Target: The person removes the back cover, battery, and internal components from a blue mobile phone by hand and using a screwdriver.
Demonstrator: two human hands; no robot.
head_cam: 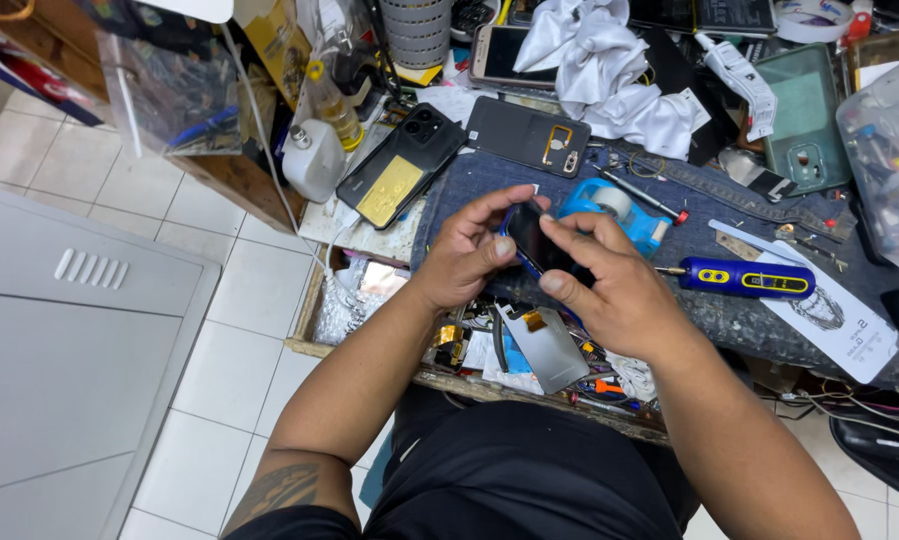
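Both my hands hold a dark smartphone (536, 240) with a blue edge over a denim-covered bench (729, 200). My left hand (466, 252) grips its left side, thumb on the screen. My right hand (609, 280) covers its right end, index finger laid across the glass. A blue tape dispenser (609, 205) sits just behind the phone. A blue and yellow electric screwdriver (744, 280) lies to the right of my right hand.
An opened black phone back (401, 165) and a dark back cover (526, 135) lie behind. White cloth (609, 70), a green phone case (804, 120), a white bottle (312, 160) and a clear plastic box (889, 150) crowd the bench. A drawer of parts (529, 350) is below. A grey cabinet (69, 330) stands at the left.
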